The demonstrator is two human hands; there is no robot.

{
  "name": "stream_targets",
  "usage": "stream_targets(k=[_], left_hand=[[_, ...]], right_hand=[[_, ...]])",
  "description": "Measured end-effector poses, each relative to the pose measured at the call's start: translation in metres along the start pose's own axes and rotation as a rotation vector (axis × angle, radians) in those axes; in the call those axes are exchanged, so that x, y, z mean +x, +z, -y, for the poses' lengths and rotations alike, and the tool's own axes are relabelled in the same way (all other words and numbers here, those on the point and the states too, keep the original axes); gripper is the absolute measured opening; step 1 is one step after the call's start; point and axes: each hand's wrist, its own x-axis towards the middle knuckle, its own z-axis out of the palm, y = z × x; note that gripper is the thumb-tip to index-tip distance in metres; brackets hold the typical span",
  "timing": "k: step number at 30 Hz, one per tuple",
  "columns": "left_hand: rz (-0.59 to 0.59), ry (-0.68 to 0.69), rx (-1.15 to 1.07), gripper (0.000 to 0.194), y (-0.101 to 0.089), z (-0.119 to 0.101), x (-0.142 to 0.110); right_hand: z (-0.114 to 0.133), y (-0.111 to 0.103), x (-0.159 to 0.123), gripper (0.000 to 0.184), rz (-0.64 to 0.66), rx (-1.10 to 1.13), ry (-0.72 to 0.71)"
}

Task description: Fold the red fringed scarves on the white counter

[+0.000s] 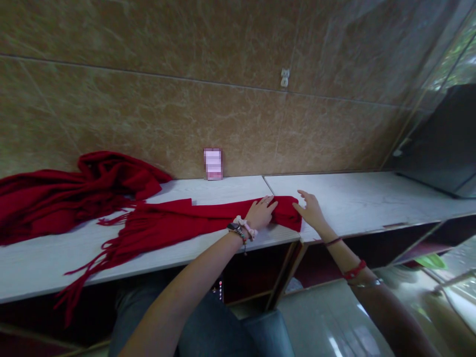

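A red fringed scarf point(208, 218) lies lengthwise along the white shelf top, its right end folded over and its fringe hanging off the front edge at the left. My left hand point(260, 212) rests flat on the scarf near the folded part, fingers stretched out. At the scarf's right end is my right hand point(311, 210), its fingers apart and the thumb close to the fold; whether it touches the cloth I cannot tell. Bracelets circle both wrists. Another red cloth point(111, 183), loosely bunched, lies at the left against the wall.
A small pink-and-white card or box point(213, 164) leans on the tiled wall. The white shelf top point(353, 198) runs right to a dark grey appliance or box point(442, 144). Open compartments point(256, 272) sit below its front edge. A wall socket point(284, 78) is higher up.
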Motion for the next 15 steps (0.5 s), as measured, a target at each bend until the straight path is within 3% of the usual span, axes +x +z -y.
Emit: stream_targets(k=[2,6,10,12,15], left_hand=[[0.035,0.042,-0.039,0.050,0.000,0.001,0.001],[0.110,0.109,-0.059,0.049,-0.001,0.006,-0.002],[0.123,0.107,-0.036,0.046,-0.005,0.025,-0.014],[0.136,0.065,-0.028,0.046,-0.007,0.037,-0.021],[0.159,0.015,-0.027,0.048,-0.007,0.049,-0.026]], right_hand=[[0.002,0.004,-0.014,0.052,-0.043,-0.110,0.027],[0.007,0.016,-0.021,0.051,0.090,-0.102,0.059],[0.025,0.036,0.008,0.062,0.301,0.074,0.018],[0.039,0.048,0.025,0.059,0.389,0.108,0.031],[0.058,0.061,0.044,0.045,0.365,-0.026,0.090]])
